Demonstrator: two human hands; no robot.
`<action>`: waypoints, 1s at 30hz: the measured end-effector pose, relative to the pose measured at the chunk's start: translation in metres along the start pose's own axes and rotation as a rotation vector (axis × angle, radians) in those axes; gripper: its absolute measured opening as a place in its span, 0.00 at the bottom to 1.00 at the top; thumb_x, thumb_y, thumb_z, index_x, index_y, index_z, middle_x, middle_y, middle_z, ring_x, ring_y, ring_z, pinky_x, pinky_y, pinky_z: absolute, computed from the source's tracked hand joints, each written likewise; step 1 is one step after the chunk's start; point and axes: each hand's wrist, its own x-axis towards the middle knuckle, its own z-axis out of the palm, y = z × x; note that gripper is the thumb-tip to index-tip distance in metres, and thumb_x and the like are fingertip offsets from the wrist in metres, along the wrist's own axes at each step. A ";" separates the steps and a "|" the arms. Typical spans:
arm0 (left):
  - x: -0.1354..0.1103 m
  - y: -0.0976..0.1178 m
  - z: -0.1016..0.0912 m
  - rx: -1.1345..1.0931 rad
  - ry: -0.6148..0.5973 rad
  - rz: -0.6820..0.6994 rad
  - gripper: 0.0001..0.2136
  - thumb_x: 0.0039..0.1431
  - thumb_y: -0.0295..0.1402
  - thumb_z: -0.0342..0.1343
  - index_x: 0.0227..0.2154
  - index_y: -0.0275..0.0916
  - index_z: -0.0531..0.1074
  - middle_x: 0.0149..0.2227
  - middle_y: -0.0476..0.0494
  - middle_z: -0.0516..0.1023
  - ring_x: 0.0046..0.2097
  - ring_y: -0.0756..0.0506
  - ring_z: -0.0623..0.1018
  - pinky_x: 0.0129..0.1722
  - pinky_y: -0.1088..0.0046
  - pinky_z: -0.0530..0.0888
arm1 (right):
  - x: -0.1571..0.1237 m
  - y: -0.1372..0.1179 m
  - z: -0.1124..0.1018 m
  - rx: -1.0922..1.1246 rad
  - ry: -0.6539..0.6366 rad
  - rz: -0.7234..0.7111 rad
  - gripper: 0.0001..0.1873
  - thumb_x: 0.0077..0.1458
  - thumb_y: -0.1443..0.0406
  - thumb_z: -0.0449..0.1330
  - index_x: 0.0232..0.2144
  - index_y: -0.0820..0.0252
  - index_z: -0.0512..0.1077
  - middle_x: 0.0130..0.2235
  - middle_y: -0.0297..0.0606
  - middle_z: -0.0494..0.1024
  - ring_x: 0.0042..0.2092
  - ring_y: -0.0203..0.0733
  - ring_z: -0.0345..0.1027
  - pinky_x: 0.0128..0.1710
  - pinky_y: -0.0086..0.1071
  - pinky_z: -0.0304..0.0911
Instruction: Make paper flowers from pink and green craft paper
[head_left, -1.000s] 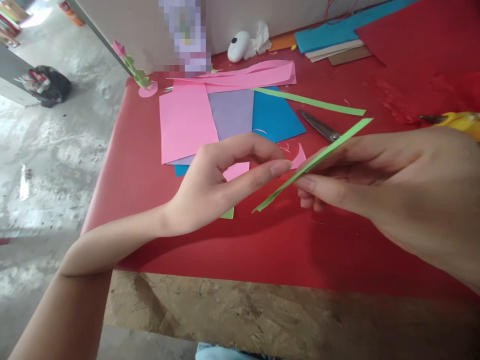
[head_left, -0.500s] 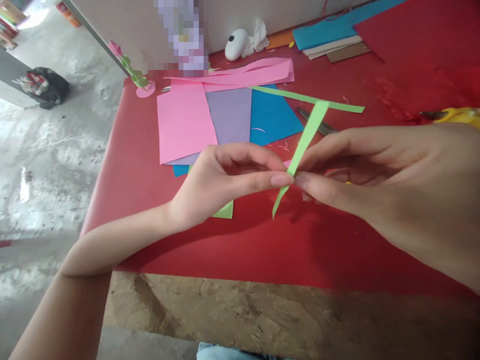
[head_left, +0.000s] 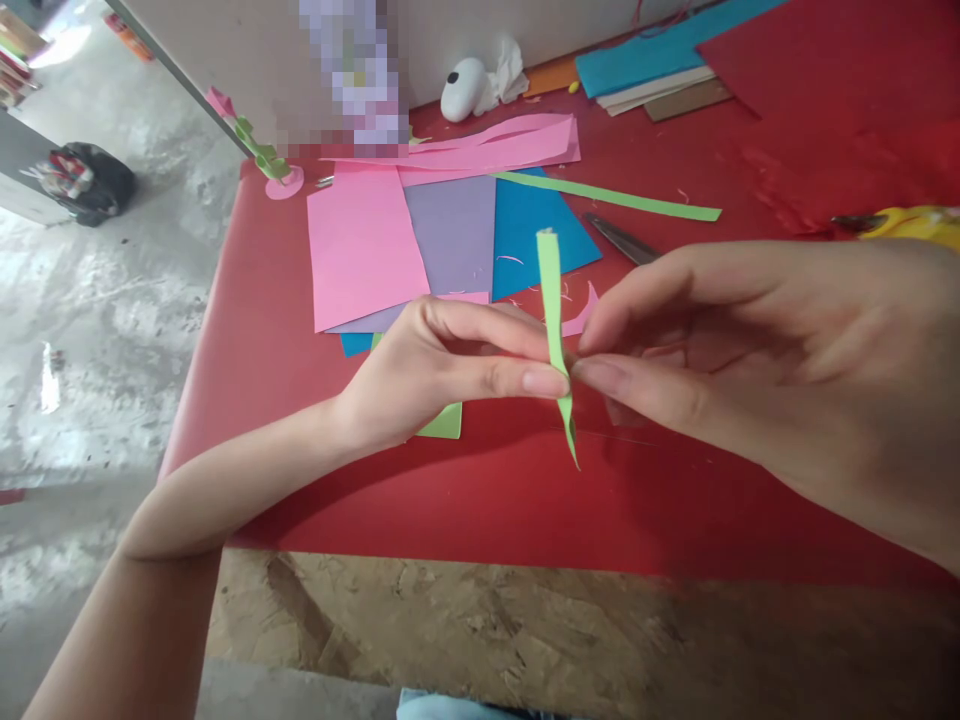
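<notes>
A narrow green paper strip (head_left: pixel 553 300) stands nearly upright above the red table cover (head_left: pixel 285 330). Both hands pinch it at its lower part. My left hand (head_left: pixel 442 370) comes from the left, thumb and forefinger closed on the strip. My right hand (head_left: pixel 750 360) comes from the right and pinches the same spot from the other side. The strip's pointed lower end hangs just below the fingertips. A small green paper piece (head_left: pixel 444 422) lies on the cover under my left hand.
Pink (head_left: pixel 360 245), lilac (head_left: pixel 452 232) and blue (head_left: pixel 536 225) sheets lie fanned behind the hands. A second green strip (head_left: pixel 622 200), scissors (head_left: pixel 621 238), long pink strips (head_left: pixel 487 148), a white object (head_left: pixel 463 88) and stacked paper (head_left: pixel 652 65) lie further back. Yellow-handled scissors (head_left: pixel 911 225) sit at right.
The green strip has swung from lying slanted to the right to standing almost upright. My left fingers closed on it, and both hands now pinch it together.
</notes>
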 end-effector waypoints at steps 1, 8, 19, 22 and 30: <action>0.000 0.000 0.000 0.003 -0.021 0.006 0.02 0.46 0.37 0.67 0.25 0.50 0.80 0.27 0.58 0.80 0.33 0.54 0.80 0.36 0.81 0.79 | 0.000 -0.001 0.000 0.007 -0.004 0.008 0.04 0.53 0.63 0.59 0.27 0.52 0.74 0.28 0.20 0.74 0.28 0.24 0.69 0.27 0.17 0.66; 0.001 -0.002 -0.003 0.089 -0.075 0.089 0.02 0.49 0.35 0.66 0.27 0.50 0.81 0.30 0.54 0.81 0.36 0.49 0.80 0.39 0.73 0.80 | 0.002 -0.003 -0.001 0.126 -0.066 0.082 0.04 0.52 0.66 0.59 0.26 0.54 0.73 0.26 0.21 0.74 0.29 0.25 0.71 0.28 0.15 0.65; 0.000 -0.005 -0.005 0.156 -0.091 0.082 0.02 0.51 0.38 0.64 0.28 0.50 0.80 0.34 0.53 0.82 0.41 0.45 0.81 0.45 0.65 0.79 | -0.001 -0.003 0.001 0.197 -0.041 0.105 0.05 0.48 0.70 0.61 0.26 0.55 0.74 0.24 0.25 0.74 0.24 0.25 0.69 0.23 0.12 0.65; -0.001 -0.006 -0.005 0.169 -0.076 0.097 0.02 0.53 0.38 0.63 0.29 0.51 0.80 0.34 0.53 0.82 0.39 0.46 0.80 0.42 0.66 0.79 | 0.000 -0.004 0.001 0.195 -0.054 0.113 0.05 0.47 0.70 0.61 0.26 0.54 0.73 0.24 0.25 0.74 0.24 0.26 0.69 0.23 0.13 0.66; -0.004 -0.007 -0.002 0.187 0.045 0.179 0.01 0.50 0.34 0.65 0.28 0.49 0.80 0.32 0.54 0.82 0.36 0.48 0.80 0.40 0.67 0.78 | -0.004 0.000 0.007 0.186 -0.003 0.091 0.06 0.49 0.71 0.60 0.27 0.55 0.73 0.25 0.24 0.73 0.26 0.24 0.69 0.26 0.12 0.67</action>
